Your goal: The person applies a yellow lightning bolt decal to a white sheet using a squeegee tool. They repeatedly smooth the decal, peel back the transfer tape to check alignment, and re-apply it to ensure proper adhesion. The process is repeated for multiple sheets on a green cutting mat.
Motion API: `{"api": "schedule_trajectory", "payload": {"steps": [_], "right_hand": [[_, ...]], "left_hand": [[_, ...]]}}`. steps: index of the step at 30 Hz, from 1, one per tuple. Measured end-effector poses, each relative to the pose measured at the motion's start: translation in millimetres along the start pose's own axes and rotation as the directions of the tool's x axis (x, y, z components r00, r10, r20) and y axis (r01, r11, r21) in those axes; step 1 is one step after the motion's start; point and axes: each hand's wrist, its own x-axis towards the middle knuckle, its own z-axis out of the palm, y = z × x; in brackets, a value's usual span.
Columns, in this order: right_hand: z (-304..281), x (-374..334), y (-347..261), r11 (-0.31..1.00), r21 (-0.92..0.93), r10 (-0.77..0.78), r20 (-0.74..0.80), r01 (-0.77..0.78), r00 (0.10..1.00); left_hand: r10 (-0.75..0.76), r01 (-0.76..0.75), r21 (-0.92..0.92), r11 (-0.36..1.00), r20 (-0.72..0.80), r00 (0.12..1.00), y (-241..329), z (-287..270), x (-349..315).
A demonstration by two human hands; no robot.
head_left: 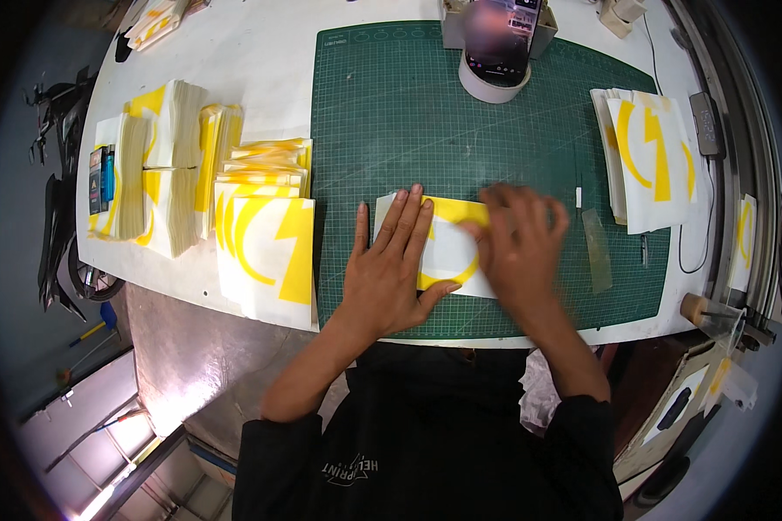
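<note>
A white and yellow printed paper piece, perhaps a folded sheet or bag, lies flat on the green cutting mat. My left hand rests on its left part, palm down with fingers stretched out. Over the right edge of the same piece is my right hand, its fingers bent and smeared by motion. Whether it grips the paper is not visible. Beside the mat on the left stands a row of matching paper pieces, the front one facing up.
Thick stacks of similar paper fill the table's left, with a lighter on top. Another small stack lies at the right. A phone leans behind a tape roll. A clear strip lies on the mat.
</note>
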Motion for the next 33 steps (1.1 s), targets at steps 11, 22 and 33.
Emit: {"api": "schedule_trajectory", "payload": {"steps": [11, 22, 33], "right_hand": [[-31, -55, 42, 0.996, -0.064, 0.078, 0.363, -0.059, 0.928], [-67, -123, 92, 0.777, -0.239, 0.564, -0.149, -0.583, 0.812], [-33, -99, -41, 0.971, 0.139, 0.200, -0.028, -0.195, 0.979]], "left_hand": [[-0.029, 0.025, 0.103, 0.994, 0.038, 0.999, 0, 5, 0], [-0.074, 0.075, 0.000, 0.997, -0.140, 0.987, 42, 26, -25], [-0.052, 0.052, -0.009, 0.999, -0.029, 0.998, 34, 21, -29]]}}
